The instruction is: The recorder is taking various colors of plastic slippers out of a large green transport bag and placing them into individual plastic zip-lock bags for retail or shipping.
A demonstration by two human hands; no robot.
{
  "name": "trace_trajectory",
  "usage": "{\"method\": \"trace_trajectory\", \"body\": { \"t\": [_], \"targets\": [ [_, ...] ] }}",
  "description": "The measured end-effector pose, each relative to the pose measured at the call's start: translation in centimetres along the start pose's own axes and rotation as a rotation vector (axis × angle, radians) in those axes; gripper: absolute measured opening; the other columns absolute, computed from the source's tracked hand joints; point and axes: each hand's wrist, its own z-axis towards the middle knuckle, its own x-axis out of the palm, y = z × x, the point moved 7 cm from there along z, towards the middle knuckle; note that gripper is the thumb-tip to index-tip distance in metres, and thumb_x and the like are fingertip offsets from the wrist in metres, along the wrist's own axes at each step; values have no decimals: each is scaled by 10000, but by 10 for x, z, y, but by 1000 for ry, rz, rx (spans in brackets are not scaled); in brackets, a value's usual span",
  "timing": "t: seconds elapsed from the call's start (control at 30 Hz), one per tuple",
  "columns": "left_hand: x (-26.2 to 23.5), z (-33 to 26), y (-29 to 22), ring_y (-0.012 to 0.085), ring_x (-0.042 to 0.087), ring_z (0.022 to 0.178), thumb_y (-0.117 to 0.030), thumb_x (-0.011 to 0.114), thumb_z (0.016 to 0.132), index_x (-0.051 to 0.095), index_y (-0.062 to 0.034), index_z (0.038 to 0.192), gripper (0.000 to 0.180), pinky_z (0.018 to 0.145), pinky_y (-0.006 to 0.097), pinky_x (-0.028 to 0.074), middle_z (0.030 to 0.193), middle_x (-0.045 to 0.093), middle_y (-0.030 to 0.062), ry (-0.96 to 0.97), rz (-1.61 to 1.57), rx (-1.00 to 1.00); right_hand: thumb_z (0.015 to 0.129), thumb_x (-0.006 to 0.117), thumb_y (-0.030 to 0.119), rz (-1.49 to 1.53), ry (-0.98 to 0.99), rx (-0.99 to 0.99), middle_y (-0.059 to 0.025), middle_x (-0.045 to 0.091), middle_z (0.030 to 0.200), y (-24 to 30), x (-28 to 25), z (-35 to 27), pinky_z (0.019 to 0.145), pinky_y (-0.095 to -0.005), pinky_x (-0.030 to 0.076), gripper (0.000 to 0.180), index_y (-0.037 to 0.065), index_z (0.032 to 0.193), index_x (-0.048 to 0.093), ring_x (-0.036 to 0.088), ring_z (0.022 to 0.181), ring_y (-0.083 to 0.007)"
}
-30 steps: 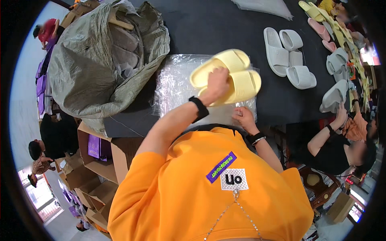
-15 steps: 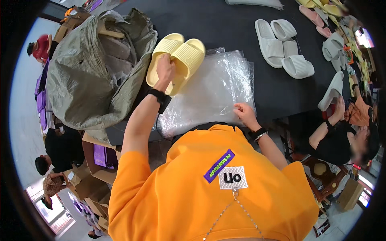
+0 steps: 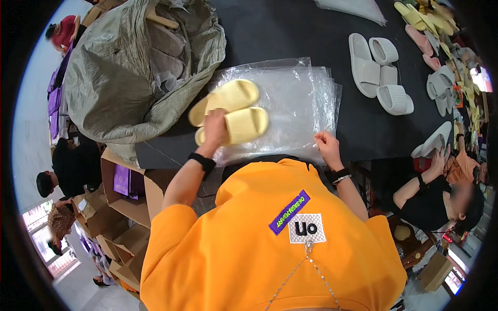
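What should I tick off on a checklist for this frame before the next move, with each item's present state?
1. Left hand has hold of the yellow slippers: ok, gripping toward their heel ends.
2. Both yellow slippers face the same way: ok, side by side, toes toward the right.
3. Clear plastic sheets squared up: not ok, their right edges are fanned out.
4. Right hand gripping a sheet: cannot tell; its curled fingers are at the stack's right edge.
5. White slippers apart from the sheets: ok, dark table shows between.
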Motion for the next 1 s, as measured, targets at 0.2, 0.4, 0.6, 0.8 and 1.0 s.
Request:
{"method": "trace_trajectory", "body": {
  "t": [0.2,0.4,0.6,0.8,1.0],
  "targets": [
    [-50,6,61,375,492,839,-62,528,751,507,3,877,143,700,438,398,846,528,181,-206,-142,-197,783,576,91,-105,48,-91,-124,616,789,2,-11,-11,645,-309,468,138,-4,878,611,604,715,-222],
    [-78,45,-39,362,506,818,9,528,708,521,-2,903,196,695,412,413,841,530,174,-238,-413,-55,771,584,147,-324,248,-58,-108,613,777,5,-23,-25,637,-336,470,187,34,918,609,603,716,-247],
    [-68,74,-156,350,517,786,-14,545,685,518,-24,858,175,681,439,422,821,536,154,-158,-397,182,827,594,294,-144,-14,-133,-109,591,976,55,-48,-10,708,-295,462,436,36,1171,520,589,835,-187],
    [-35,74,-201,311,526,797,-44,570,672,515,-51,842,179,664,418,432,834,531,117,-51,-385,377,754,668,111,390,-119,-283,-149,329,1349,107,-54,6,1011,-318,300,814,26,1395,173,365,1207,-217],
    [-36,51,-213,243,516,843,-36,585,652,532,-79,860,218,710,359,397,860,533,56,131,-212,624,753,683,108,503,216,-76,-90,552,1090,101,-52,6,797,-266,465,589,0,1268,419,572,923,-142]
  ]
}}
